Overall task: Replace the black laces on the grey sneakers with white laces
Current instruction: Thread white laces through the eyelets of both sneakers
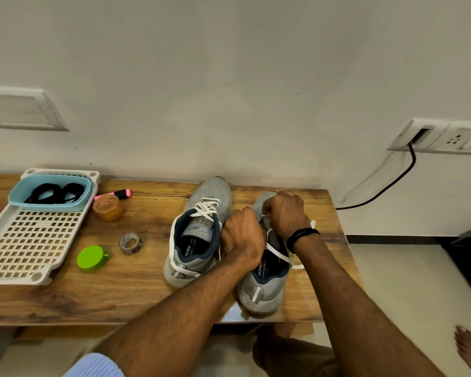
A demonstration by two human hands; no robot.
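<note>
Step, likely: threading white lace (279, 254) through second grey sneaker (264, 289), near table (136, 289) right edge. Right hand (284, 213) pinches lace. Left hand (242, 235) curled, grip hidden. First sneaker (201, 210) laced. Next: feed tip through following eyelet.

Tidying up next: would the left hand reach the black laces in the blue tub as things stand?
Probably yes, once the left hand lets go of the white lace. The tub is open, the black laces lie exposed, and only the other sneaker stands between.

Highlighter (114, 194), amber jar (108, 207), green cap (91, 258), tape roll (131, 243) lie beside tray (14, 279).
</note>
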